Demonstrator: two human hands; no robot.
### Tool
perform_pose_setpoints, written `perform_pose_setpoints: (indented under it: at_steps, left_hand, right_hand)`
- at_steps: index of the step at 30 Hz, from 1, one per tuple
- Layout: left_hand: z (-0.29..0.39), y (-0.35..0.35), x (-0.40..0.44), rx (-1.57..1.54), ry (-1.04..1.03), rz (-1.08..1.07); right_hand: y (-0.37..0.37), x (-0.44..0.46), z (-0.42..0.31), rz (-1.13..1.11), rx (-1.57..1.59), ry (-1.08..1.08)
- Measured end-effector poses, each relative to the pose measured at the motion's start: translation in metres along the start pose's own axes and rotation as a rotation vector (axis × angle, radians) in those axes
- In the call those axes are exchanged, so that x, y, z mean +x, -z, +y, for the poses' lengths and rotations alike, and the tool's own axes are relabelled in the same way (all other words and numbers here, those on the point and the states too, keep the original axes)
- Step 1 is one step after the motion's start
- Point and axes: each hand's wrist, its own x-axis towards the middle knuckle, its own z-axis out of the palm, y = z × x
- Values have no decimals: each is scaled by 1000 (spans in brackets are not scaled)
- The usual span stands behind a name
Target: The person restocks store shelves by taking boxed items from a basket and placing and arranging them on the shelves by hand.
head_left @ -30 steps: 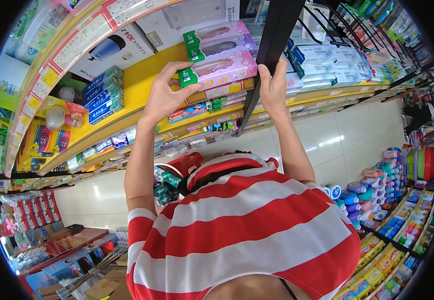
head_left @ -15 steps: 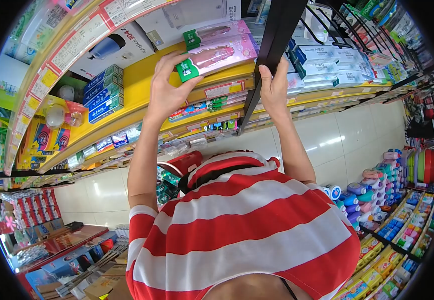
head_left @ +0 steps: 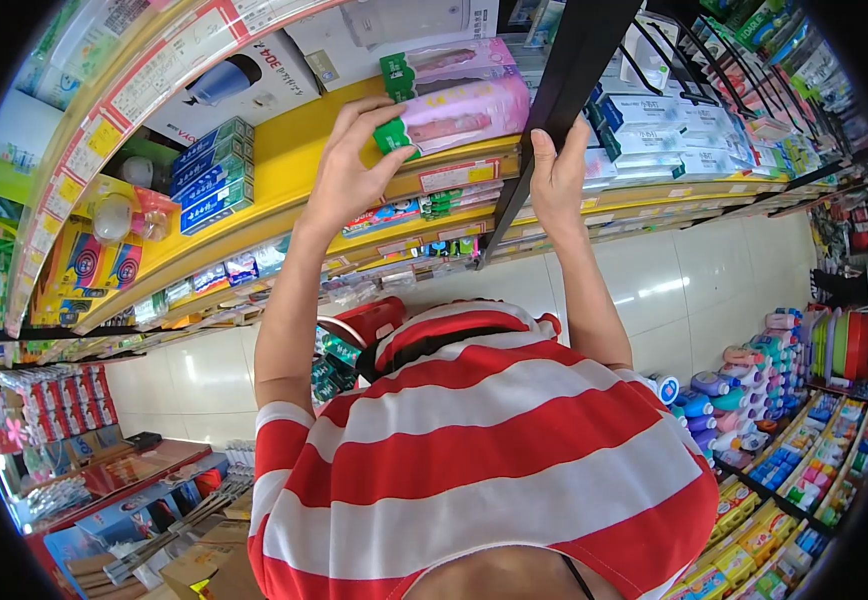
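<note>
My left hand (head_left: pixel 357 165) is closed on the green left end of a pink package (head_left: pixel 459 118), thumb at the front and fingers over the top. The package has a clear window and lies at the front edge of the yellow shelf (head_left: pixel 299 130). A second pink package (head_left: pixel 449 62) of like look sits right behind it. My right hand (head_left: pixel 560 190) is beside the black shelf post (head_left: pixel 559 85), its thumb against the post and its fingers stretched upward. Nothing shows in the right hand.
Stacked blue toothpaste boxes (head_left: pixel 214 175) and a white box with a bottle picture (head_left: pixel 239 85) stand to the left on the shelf. White-blue boxes (head_left: pixel 644 135) lie right of the post, under black wire hooks (head_left: pixel 669 60). Bottles (head_left: pixel 729 390) stand behind on the right.
The front pink package has tipped a little, its face turning downward at the shelf edge. My left hand has shifted slightly right with it. The right hand stays by the post.
</note>
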Motion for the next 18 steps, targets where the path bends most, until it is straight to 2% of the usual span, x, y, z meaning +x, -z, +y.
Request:
perform_pose_setpoints:
  at_steps: [7,15,18]
  left_hand:
    - [4,-4,0,-14,-6,17]
    - [8,-15,-2,-12,5,23]
    - [14,-25,-4,-12,12,89]
  right_hand:
    - [-1,-2,-2,-26,109,-78]
    - [-4,-3,2,11,32,-84]
    - [-2,-3,7,4,72,-101]
